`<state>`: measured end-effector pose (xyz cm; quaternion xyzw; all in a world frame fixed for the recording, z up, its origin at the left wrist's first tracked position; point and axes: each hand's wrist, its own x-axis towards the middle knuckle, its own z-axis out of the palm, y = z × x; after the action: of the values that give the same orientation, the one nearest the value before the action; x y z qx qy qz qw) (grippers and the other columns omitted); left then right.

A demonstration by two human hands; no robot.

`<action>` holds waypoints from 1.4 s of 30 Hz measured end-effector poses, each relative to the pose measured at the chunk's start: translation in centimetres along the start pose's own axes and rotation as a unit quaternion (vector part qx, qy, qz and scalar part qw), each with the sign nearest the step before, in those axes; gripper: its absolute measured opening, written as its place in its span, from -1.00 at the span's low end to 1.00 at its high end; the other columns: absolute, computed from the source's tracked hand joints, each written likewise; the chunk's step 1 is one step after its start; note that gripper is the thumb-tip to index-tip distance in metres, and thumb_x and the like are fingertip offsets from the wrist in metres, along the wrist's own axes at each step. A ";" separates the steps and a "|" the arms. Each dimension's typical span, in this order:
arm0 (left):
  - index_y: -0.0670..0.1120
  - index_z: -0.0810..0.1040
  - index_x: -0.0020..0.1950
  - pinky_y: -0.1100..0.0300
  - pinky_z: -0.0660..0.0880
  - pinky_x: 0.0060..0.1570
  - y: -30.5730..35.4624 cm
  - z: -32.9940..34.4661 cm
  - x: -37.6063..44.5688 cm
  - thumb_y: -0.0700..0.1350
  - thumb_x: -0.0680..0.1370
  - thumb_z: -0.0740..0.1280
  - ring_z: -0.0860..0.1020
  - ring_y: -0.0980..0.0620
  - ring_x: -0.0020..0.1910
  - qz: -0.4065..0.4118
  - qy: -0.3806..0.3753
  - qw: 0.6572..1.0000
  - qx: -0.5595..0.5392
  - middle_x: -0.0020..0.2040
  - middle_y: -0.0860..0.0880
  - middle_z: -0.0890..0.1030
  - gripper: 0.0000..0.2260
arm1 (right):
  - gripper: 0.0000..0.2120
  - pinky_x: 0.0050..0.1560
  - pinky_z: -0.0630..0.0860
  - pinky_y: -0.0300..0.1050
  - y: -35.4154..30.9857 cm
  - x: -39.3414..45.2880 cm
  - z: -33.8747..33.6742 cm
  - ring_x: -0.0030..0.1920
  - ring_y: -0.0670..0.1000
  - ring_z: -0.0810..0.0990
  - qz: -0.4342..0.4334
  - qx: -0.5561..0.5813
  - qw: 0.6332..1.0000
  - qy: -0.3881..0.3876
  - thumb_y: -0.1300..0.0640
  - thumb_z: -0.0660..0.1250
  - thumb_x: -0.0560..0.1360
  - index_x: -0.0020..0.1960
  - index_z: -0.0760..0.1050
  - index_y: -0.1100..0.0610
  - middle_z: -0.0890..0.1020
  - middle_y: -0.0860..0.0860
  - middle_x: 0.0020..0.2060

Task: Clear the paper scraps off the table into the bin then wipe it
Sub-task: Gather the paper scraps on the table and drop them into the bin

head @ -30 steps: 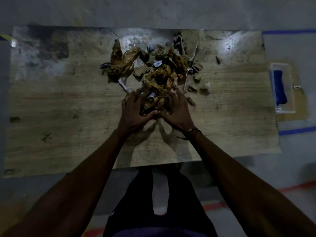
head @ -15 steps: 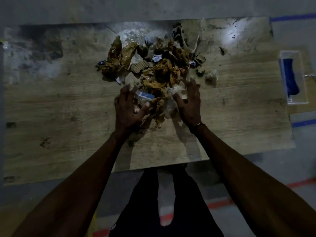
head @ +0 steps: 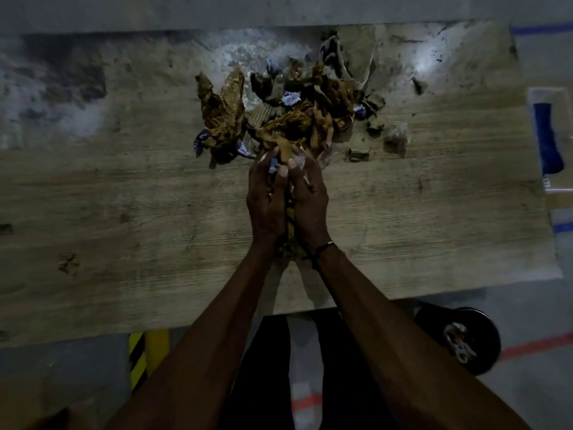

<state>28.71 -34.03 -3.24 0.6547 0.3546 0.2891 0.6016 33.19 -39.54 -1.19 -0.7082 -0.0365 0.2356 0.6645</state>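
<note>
Hands — left hand [head: 266, 201] and right hand [head: 308, 200] — pressed together, clutching a wad of scraps [head: 290, 217] between them, the pile [head: 288, 113] toward the table's [head: 108, 212] far edge.

No text, label or number can be read: the print on the blue-and-white scraps [head: 290, 98] and on the blue packet [head: 548, 141] beside the worktop [head: 124, 212] is too blurred.
</note>
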 end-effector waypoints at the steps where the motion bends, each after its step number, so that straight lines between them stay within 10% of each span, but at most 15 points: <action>1: 0.21 0.47 0.48 -0.11 0.54 0.38 0.5 0.4 -0.1 0.13 0.69 0.26 0.50 0.00 0.47 -0.028 0.005 0.999 -0.015 0.48 -0.02 0.52 -0.66 | -0.58 0.42 0.55 0.06 0.1 0.0 0.3 0.43 -0.04 0.56 0.024 0.005 1.000 0.002 0.02 0.37 0.67 0.50 0.50 0.10 0.60 -0.01 0.41; 9: -0.16 0.57 0.42 0.23 0.59 0.14 3.2 1.3 -0.9 -0.14 0.70 0.34 0.61 -0.07 0.35 -0.171 0.051 0.968 -0.179 0.35 -0.17 0.64 -0.71 | -0.79 0.09 0.55 -0.38 -1.9 -0.7 0.0 0.05 -0.40 0.63 0.008 -0.040 0.999 -0.004 0.24 0.24 0.73 0.32 0.53 0.12 0.64 -0.18 0.08; 13: -0.18 0.61 0.32 0.32 0.58 0.03 6.1 1.3 -1.7 -0.17 0.69 0.35 0.67 0.21 0.11 -0.164 0.065 0.971 -0.165 0.15 -0.01 0.70 -0.78 | -0.75 0.07 0.54 -0.41 -3.7 -1.6 -0.5 0.06 -0.39 0.63 0.031 0.049 0.998 -0.002 0.25 0.23 0.73 0.38 0.52 0.18 0.64 -0.13 0.11; 28: -0.03 0.54 0.28 0.02 0.59 0.28 21.5 4.5 -2.1 -0.16 0.61 0.47 0.62 -0.06 0.29 -0.036 0.115 0.970 -0.212 0.30 -0.17 0.62 -0.73 | -0.80 0.16 0.59 -0.20 -18.6 -3.0 -3.8 0.12 -0.18 0.69 -0.060 0.132 0.989 -0.036 0.22 0.25 0.72 0.25 0.60 0.06 0.71 -0.09 0.09; 36: -0.25 0.50 0.43 0.27 0.58 0.11 26.7 7.8 -3.1 -0.28 0.63 0.40 0.66 0.25 0.12 -0.017 0.125 0.968 -0.216 0.20 0.01 0.66 -0.64 | -0.67 0.32 0.59 0.11 -21.9 -2.1 -6.9 0.32 0.22 0.63 -0.085 0.161 0.982 -0.045 0.17 0.25 0.73 0.41 0.52 0.32 0.65 0.26 0.29; 42: -0.17 0.55 0.33 0.32 0.56 0.10 30.0 10.2 -3.4 -0.31 0.62 0.41 0.65 0.31 0.10 0.018 0.125 0.971 -0.204 0.16 0.06 0.66 -0.72 | -0.72 0.19 0.62 -0.13 -25.8 -2.0 -9.6 0.18 -0.05 0.69 -0.123 0.185 0.974 -0.050 0.22 0.22 0.74 0.38 0.55 0.26 0.70 0.12 0.20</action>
<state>38.42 -43.48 25.63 0.4827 0.3489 0.4458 0.6682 41.83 -46.14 24.19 -0.5504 -0.1122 0.1899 0.8052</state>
